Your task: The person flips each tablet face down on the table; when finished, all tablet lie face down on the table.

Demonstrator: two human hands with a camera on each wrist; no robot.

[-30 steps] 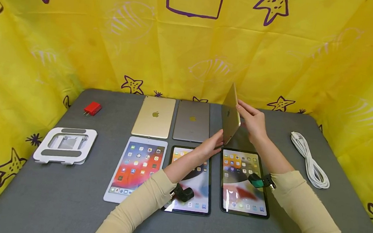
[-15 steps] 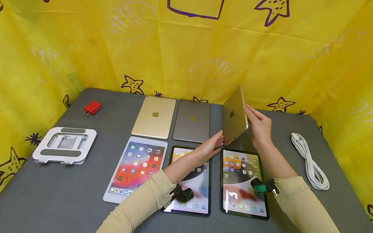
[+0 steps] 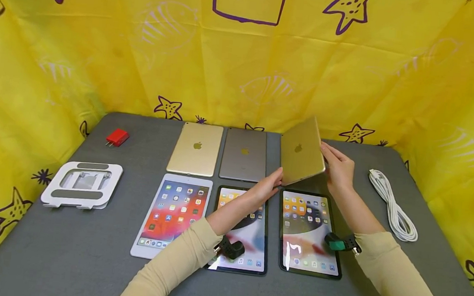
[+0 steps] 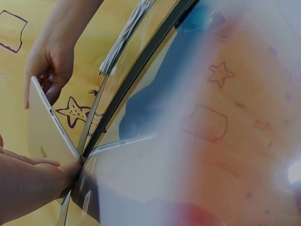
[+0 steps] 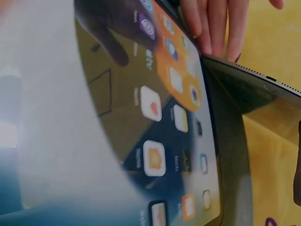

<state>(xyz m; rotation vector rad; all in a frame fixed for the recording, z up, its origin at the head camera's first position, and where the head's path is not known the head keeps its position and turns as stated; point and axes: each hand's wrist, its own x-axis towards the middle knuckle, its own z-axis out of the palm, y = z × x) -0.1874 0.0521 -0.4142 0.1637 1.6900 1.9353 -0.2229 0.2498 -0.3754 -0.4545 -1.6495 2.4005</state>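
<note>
A gold tablet [image 3: 302, 153] with a logo on its back stands tilted on its left long edge at the back row's right end. My right hand [image 3: 338, 168] pinches its raised right edge. Low on its left side, my left hand [image 3: 265, 185] touches the near corner; in the right wrist view the left hand's fingers [image 5: 217, 28] look straight. The port edge [image 4: 56, 123] of the tablet shows in the left wrist view. Left of it, a grey tablet [image 3: 244, 155] and another gold tablet [image 3: 196, 150] lie face down.
Three lit tablets lie face up in front: a white one [image 3: 176, 208], a black one [image 3: 254, 243] under my left forearm, and another black one [image 3: 306, 229]. A white folding stand [image 3: 83, 184] and red charger plug [image 3: 117, 136] lie left; a coiled white cable [image 3: 392, 206] lies right.
The gold tablet's raised edge has swung right and down, showing more of its back. My right hand has moved right with it; my left hand has stayed nearly still.
</note>
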